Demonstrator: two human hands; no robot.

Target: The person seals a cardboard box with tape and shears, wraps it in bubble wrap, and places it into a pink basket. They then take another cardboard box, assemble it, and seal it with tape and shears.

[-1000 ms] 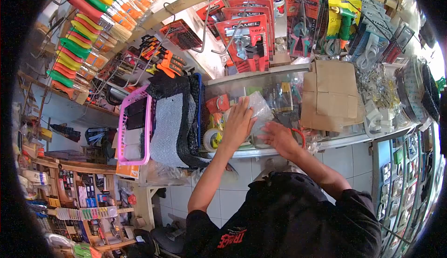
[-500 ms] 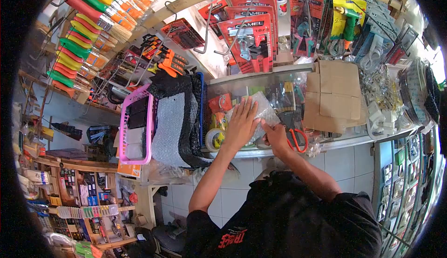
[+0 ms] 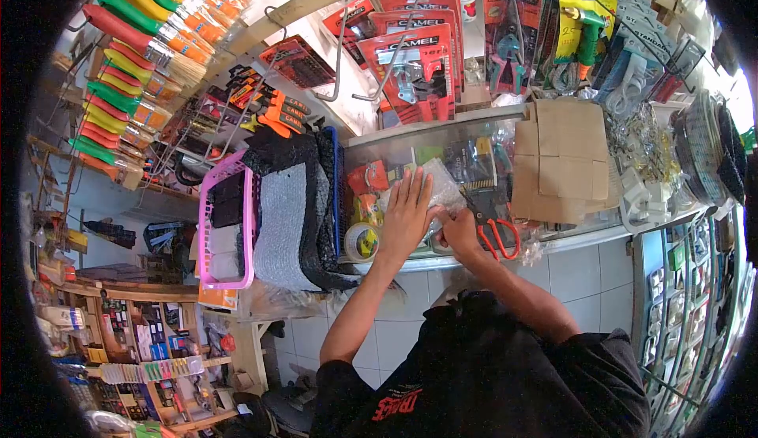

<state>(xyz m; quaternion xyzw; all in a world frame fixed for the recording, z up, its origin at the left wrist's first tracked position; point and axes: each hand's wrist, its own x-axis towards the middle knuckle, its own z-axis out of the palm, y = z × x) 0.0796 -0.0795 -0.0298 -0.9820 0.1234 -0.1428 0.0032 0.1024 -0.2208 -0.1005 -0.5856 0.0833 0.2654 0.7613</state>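
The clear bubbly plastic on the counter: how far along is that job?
The plastic is already laid on the glass counter. In progress: the left hand lies flat on it; the right hand seems to pinch its edge. Left, perhaps: taping, since the tape roll is in neither hand.

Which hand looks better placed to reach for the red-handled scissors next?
Probably the right hand: it is just beside the scissors, while the left hand lies farther off, flat on the clear plastic.

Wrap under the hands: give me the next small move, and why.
Probably fold the near edge of the wrap with the right hand: its fingers are bunched there, while the left hand lies flat on top, seemingly steadying it.
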